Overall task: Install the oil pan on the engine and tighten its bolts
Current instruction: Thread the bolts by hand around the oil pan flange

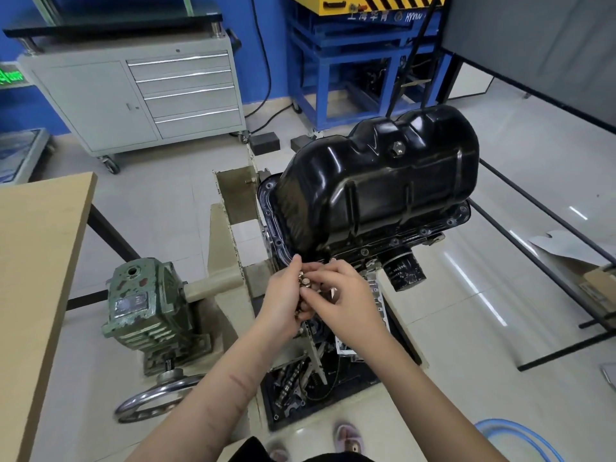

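A glossy black oil pan [376, 185] lies upside down on the engine [360, 258], which hangs in a beige stand. Its flange with bolt holes [271, 225] runs along the left and near edges. My left hand [283, 295] is cupped just below the pan's near corner and holds several small brass-coloured bolts [305, 283]. My right hand [336, 291] meets it from the right and pinches one of those bolts with thumb and fingers. The bolts are mostly hidden between the fingers.
A green gearbox [143, 305] with a chrome handwheel [156, 395] sits left of the stand. A wooden tabletop [36, 261] is at far left, a grey tool cabinet [140, 95] behind. A black oil filter [405, 271] sticks out right. A blue hose [520, 438] lies on the floor.
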The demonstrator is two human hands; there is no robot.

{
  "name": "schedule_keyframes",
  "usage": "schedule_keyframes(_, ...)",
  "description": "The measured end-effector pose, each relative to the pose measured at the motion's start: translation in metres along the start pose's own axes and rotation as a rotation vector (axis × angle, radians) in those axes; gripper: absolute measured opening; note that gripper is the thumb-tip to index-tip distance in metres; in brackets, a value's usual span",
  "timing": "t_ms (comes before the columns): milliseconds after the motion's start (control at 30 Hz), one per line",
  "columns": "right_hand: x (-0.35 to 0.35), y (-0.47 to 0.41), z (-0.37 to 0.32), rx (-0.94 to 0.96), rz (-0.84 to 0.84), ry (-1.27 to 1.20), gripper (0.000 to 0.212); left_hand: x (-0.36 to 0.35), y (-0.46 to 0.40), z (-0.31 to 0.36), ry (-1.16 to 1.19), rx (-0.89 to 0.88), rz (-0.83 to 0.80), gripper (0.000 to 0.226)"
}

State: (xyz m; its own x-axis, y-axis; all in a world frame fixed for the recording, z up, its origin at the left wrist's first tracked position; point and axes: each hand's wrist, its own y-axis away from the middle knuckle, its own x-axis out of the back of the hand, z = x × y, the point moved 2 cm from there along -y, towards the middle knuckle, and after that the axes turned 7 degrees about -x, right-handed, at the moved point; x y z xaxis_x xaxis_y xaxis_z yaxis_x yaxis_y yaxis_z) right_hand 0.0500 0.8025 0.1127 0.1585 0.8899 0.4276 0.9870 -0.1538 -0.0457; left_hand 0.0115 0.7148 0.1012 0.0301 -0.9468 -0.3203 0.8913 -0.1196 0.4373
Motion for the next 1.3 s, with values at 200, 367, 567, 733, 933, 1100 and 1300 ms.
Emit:
schedule_keyframes(200, 0.002, 0.014, 0.007, -0.136, 0.128, -0.305, 0.016, -0.008, 0.004, -0.009, 0.164, 0.145, -0.072, 0.039)
schedule_keyframes(367, 0.036, 0.003, 0.027, -0.282, 0.185, -0.723, 0.019, -0.026, 0.004, -0.025, 0.194, 0.170, -0.103, 0.032)
schedule_keyframes(567, 0.092, -0.040, 0.067, -0.270, 0.174, -0.491, 0.015, -0.061, -0.009, -0.052, 0.163, 0.191, 0.010, 0.028)
schedule_keyframes(733, 0.104, -0.064, 0.084, -0.134, 0.098, -0.142, 0.012, -0.083, -0.025, -0.058, 0.157, 0.153, 0.110, 0.028)
schedule_keyframes(933, 0.104, -0.061, 0.107, -0.191, 0.116, -0.258, 0.011, -0.088, -0.040, -0.052, 0.239, 0.221, 0.143, 0.029)
schedule_keyframes(1100, 0.103, -0.063, 0.113, -0.212, 0.109, -0.317, 0.013, -0.090, -0.041, -0.048, 0.308, 0.281, 0.099, 0.030)
schedule_keyframes(1300, 0.110, -0.066, 0.118, -0.185, 0.117, -0.364, 0.019, -0.089, -0.043, -0.048, 0.272, 0.294, 0.102, 0.033)
